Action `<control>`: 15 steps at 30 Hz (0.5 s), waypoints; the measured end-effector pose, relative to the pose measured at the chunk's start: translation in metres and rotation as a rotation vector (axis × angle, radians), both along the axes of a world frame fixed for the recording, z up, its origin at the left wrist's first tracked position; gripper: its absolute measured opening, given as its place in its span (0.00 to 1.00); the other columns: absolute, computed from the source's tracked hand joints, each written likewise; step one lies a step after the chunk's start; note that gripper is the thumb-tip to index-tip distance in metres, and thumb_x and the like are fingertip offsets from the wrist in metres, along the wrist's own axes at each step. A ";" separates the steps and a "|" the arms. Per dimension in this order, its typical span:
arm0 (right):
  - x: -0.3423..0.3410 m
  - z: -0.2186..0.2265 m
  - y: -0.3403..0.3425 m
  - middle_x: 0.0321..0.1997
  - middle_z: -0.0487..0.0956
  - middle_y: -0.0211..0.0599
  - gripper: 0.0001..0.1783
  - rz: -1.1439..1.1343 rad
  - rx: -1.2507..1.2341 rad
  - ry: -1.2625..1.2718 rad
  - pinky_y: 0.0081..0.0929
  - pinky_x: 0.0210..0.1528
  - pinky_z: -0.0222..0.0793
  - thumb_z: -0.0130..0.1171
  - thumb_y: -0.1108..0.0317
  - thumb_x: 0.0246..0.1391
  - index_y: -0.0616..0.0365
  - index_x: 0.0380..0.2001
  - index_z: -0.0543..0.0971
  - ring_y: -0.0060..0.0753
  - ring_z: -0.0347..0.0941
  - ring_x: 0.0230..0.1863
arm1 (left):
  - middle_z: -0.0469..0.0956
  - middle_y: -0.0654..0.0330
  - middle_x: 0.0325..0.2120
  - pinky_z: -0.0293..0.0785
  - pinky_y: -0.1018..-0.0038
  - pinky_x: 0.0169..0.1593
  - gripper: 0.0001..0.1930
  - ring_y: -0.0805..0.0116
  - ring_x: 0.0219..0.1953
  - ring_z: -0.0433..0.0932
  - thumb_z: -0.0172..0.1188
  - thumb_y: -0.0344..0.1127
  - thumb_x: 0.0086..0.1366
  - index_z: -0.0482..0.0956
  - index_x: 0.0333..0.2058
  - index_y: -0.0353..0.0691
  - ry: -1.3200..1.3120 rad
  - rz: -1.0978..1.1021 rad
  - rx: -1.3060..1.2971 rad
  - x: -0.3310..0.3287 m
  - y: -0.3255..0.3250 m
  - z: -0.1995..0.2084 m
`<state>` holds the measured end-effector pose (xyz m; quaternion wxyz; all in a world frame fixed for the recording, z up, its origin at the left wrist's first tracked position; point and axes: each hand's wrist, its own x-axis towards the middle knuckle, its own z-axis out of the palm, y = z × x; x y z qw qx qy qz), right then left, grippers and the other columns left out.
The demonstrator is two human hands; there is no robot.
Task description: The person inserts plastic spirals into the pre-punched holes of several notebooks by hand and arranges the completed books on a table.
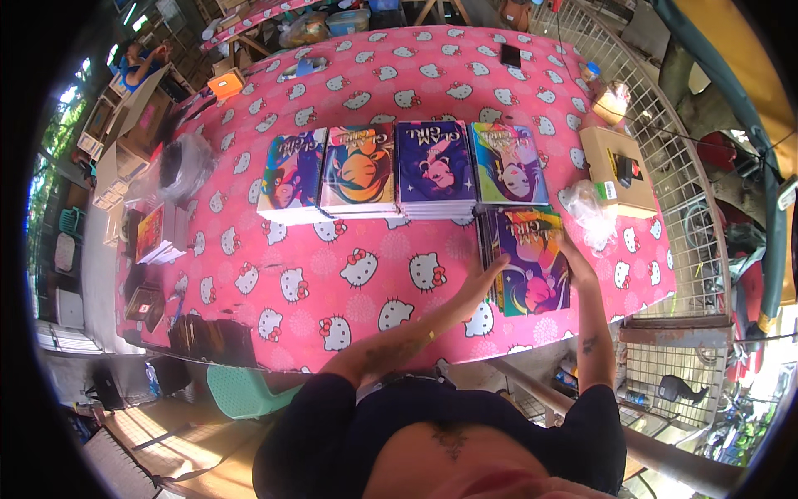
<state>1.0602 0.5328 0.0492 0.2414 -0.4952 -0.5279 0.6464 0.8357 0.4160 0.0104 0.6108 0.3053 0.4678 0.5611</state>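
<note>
Your left hand (484, 281) is curled against the left side of a bunch of books (532, 268), with its thumb over the edge. Your right hand (575, 259) presses on the right side, so the two hands hold the bunch between them. The top cover is mostly purple, and bits of green and yellow peek out around it. The bunch is close to the front edge of the desk (374, 279), on the right. You can't tell here if it sits flat or is lifted a little.

Just past the bunch, four neat piles stand in a row. From right to left they are a green and yellow pile (509, 166), a dark purple pile (435, 166), an orange pile (359, 170) and a blue and purple pile (291, 173). A pink cloth with white cat faces covers the desk.

To the right you see a crumpled clear bag (590, 218) next to a brown box (619, 162). Far to the left is a small pile with a red and yellow cover (152, 233), and beyond it a big clear bag (187, 166). A dark flat thing (510, 56) lies near the far edge. A green plastic seat (243, 391) is below the desk's front edge, to your left.
</note>
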 end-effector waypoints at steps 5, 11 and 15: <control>0.003 -0.002 0.011 0.75 0.56 0.41 0.50 -0.135 -0.200 -0.022 0.35 0.70 0.55 0.60 0.38 0.57 0.53 0.73 0.53 0.39 0.53 0.73 | 0.65 0.53 0.55 0.75 0.59 0.53 0.40 0.62 0.55 0.70 0.63 0.45 0.61 0.50 0.65 0.45 -0.126 0.054 -0.239 0.019 0.039 0.020; -0.024 0.001 0.011 0.57 0.74 0.33 0.39 -0.074 -0.113 0.058 0.28 0.56 0.70 0.65 0.43 0.54 0.53 0.62 0.68 0.28 0.71 0.57 | 0.70 0.52 0.47 0.80 0.67 0.43 0.40 0.64 0.46 0.75 0.66 0.40 0.55 0.54 0.61 0.37 -0.100 0.211 -0.218 0.018 0.028 0.012; -0.020 -0.006 0.027 0.51 0.76 0.31 0.31 0.003 -0.078 0.072 0.26 0.49 0.72 0.64 0.48 0.57 0.52 0.58 0.73 0.25 0.74 0.50 | 0.70 0.49 0.52 0.77 0.60 0.47 0.46 0.58 0.50 0.74 0.68 0.46 0.53 0.51 0.65 0.37 0.202 0.244 -0.285 0.025 0.046 -0.002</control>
